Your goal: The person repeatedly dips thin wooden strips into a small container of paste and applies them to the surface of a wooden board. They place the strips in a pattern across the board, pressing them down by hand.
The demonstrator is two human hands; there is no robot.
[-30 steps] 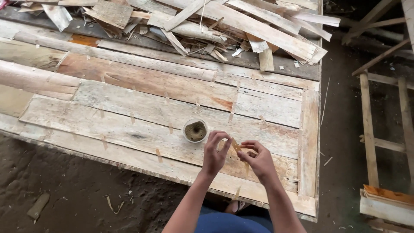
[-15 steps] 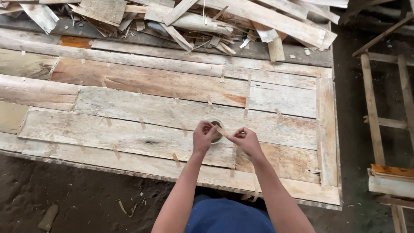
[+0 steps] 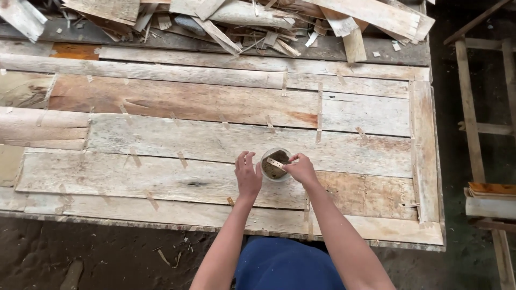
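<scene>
Small round cup (image 3: 276, 165) sits on the veneer sheet (image 3: 215, 142), toward its near edge. Right hand (image 3: 301, 168) pinches 1 tape strip (image 3: 277, 163) lying across the cup mouth. Left hand (image 3: 247, 174), fingers loose, holding nothing, rests just left of the cup.

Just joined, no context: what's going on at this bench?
A person leans over a wide sheet of thin wood veneer strips laid edge to edge, with small tape pieces across the seams. The right hand holds a short tan strip over a small round cup standing on the sheet, its tip at the dark contents. The left hand rests open on the wood beside the cup. A heap of veneer offcuts lies along the far edge.
</scene>
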